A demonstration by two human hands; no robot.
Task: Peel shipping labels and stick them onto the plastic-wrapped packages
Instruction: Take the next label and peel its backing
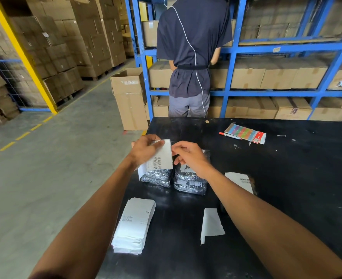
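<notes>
My left hand (145, 149) holds a white shipping label (162, 158) with a barcode, raised above the black table (286, 178). My right hand (190, 156) pinches the label's right edge with thumb and fingers. Two plastic-wrapped packages lie side by side under the hands: the left package (156, 178) is partly covered by the label, the right package (189, 183) is partly hidden by my right wrist. A stack of shipping labels (135, 224) lies near the table's left edge, close to me.
A blank backing sheet (211, 224) and another printed label (241, 181) lie on the table. A red marker (229, 135) and a colourful packet (246, 132) sit farther back. A person (192, 57) stands behind the table facing blue shelves (286, 49) of cartons. An open carton (128, 97) stands on the floor.
</notes>
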